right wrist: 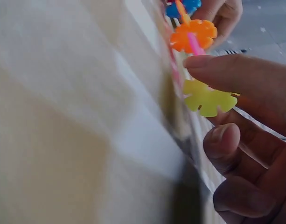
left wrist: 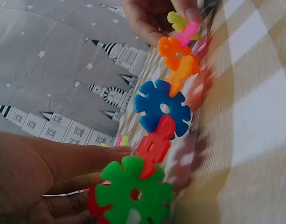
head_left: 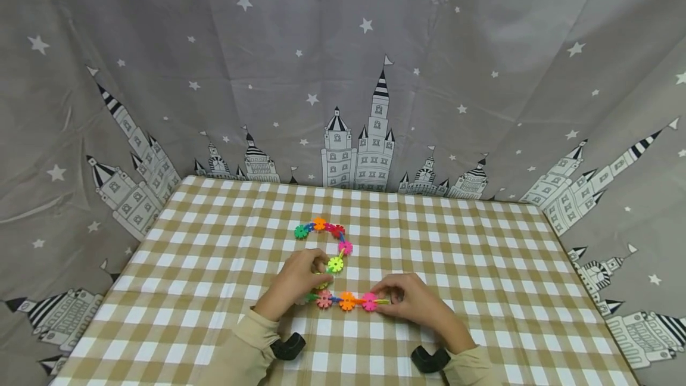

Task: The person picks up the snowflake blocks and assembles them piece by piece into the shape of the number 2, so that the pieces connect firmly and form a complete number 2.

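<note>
A chain of colourful notched plastic discs (head_left: 319,223) lies on the checked cloth, curved at the top with a straight row along its bottom. At its lower bend my left hand (head_left: 296,276) pinches the chain beside a yellow-green disc, hiding part of it. A green disc (left wrist: 134,192) and a red disc (left wrist: 154,145) show close to that thumb in the left wrist view. My right hand (head_left: 414,299) holds the row's right end, thumb and fingers about a pink disc (head_left: 369,301). A yellow disc (right wrist: 209,99) at the end shows between the right thumb and fingers.
The brown and white checked cloth (head_left: 471,255) covers the table. Grey curtains (head_left: 343,34) with stars and castles stand behind and at both sides. Black straps (head_left: 288,347) are at both wrists, below beige sleeves.
</note>
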Demonstrator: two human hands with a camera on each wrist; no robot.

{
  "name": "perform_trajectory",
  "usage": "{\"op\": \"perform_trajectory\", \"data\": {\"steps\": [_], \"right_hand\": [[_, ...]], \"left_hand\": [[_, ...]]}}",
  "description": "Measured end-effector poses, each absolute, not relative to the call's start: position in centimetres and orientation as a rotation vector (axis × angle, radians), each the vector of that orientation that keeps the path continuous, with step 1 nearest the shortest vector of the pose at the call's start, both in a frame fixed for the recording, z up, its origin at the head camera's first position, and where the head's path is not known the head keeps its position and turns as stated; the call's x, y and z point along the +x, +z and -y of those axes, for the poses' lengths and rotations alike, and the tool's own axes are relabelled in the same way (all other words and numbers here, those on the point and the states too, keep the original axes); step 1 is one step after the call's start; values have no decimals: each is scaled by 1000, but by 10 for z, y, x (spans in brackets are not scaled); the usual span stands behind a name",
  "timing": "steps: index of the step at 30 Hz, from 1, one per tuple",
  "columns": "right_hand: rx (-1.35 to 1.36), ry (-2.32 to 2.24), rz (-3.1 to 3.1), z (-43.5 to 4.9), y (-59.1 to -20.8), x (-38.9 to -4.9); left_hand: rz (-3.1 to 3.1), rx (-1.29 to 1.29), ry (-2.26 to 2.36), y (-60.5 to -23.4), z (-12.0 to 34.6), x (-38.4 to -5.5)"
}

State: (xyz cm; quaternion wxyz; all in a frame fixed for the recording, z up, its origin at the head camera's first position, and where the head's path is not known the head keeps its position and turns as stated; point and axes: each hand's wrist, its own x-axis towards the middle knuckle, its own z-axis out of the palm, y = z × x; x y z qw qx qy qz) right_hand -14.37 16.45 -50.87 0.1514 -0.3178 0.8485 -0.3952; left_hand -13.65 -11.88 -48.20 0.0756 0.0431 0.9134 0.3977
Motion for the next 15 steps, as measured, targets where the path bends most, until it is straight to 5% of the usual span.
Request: {"op": "perform_trajectory", "data": {"steps": [15], "right_hand": [[-777, -1125, -2407, -195, -506, -141]], "left_hand": [[-2696, 247, 1288, -492, 96, -137]]}}
